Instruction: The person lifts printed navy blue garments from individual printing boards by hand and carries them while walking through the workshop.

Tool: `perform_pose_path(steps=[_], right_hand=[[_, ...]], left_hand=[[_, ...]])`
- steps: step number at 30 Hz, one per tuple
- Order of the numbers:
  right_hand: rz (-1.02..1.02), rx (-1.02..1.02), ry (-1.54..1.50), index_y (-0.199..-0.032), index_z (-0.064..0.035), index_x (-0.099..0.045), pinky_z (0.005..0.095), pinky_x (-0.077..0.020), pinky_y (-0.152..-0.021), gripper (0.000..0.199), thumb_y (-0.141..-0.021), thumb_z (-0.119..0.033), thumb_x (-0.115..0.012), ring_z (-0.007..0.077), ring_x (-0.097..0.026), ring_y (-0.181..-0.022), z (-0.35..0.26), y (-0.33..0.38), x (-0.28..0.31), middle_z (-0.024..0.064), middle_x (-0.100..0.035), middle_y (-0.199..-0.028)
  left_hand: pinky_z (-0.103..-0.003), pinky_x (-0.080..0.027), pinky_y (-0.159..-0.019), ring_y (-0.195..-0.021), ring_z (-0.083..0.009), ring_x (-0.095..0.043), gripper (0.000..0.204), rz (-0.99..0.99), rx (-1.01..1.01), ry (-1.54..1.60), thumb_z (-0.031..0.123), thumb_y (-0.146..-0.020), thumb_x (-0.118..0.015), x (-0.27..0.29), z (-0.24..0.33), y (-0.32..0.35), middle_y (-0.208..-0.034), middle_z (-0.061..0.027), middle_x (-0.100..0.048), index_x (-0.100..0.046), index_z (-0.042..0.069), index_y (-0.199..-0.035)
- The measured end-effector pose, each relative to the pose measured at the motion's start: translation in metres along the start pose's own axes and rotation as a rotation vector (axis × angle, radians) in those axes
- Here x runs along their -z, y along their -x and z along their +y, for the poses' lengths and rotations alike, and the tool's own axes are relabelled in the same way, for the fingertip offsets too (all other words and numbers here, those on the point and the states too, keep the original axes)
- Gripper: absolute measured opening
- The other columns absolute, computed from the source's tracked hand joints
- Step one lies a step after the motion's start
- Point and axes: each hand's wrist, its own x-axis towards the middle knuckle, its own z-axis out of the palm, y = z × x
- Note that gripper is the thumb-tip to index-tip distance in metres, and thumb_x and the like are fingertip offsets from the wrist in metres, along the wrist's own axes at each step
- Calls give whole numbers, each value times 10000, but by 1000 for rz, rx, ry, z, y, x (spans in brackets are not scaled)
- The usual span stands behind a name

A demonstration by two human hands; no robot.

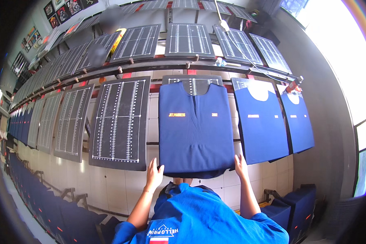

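A navy blue shirt (196,134) with small orange print on both sides of its chest lies over a dark board in front of me. Its neck opening leaves the top of that board (191,79) bare, where white ruler marks show. At the shirt's lower left corner is my left hand (153,175), with its fingers at the edge of the cloth. My right hand (240,166) is at the lower right corner in the same way, its fingertips partly hidden by the fabric. Below, between the hands, the hem sags a little.
To the left stands a bare ruled board (118,122); two more blue shirts (262,122) cover boards on the right. A dark rail (162,64) with pegs runs behind, and a red hand tool (293,84) rests at its right end. Shirt-covered boards (293,211) stand behind me.
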Motion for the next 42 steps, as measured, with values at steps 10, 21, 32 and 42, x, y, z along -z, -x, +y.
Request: perform_pose_path(steps=[10, 21, 32, 42], right_hand=[[-710, -727, -883, -1356, -112, -478, 408, -420, -994, 783, -868, -715, -366, 229, -518, -1200, 3, 1, 5, 85, -541, -1323], [-551, -509, -1009, -1210, -8, -560, 426, -456, -942, 558, -798, -349, -719, 252, -594, -1066, 16, 2, 57, 121, -617, -1186], [58, 395, -1539, -1051, -7, -567, 380, -499, -830, 247, -924, -217, -534, 232, -623, -896, -241, -43, 262, 109, -627, -994], [287, 581, -1182, -1021, 17, -607, 296, -507, -750, 254, -915, -207, -552, 175, -633, -816, -182, -71, 454, 108, -652, -949]], left_hand=[[-415, -390, -1039, -1216, -239, -511, 679, -613, 895, 1329, 545, -898, -527, -33, -73, -9, -1331, -107, -529, -468, 33, -1339], [-324, -485, -863, -942, -190, -634, 322, -306, 369, 1212, 193, -853, -681, 88, 36, -40, -1066, -78, -654, -607, 19, -1114], [-338, -369, -965, -1070, -190, -556, 601, -79, -544, 948, 378, -795, -735, 215, 248, -143, -1129, -102, -626, -577, -76, -1155], [-330, -432, -952, -1048, -196, -588, 336, 135, -449, 1140, 172, -943, -549, 102, 422, -140, -1120, -103, -622, -511, -5, -1226]])
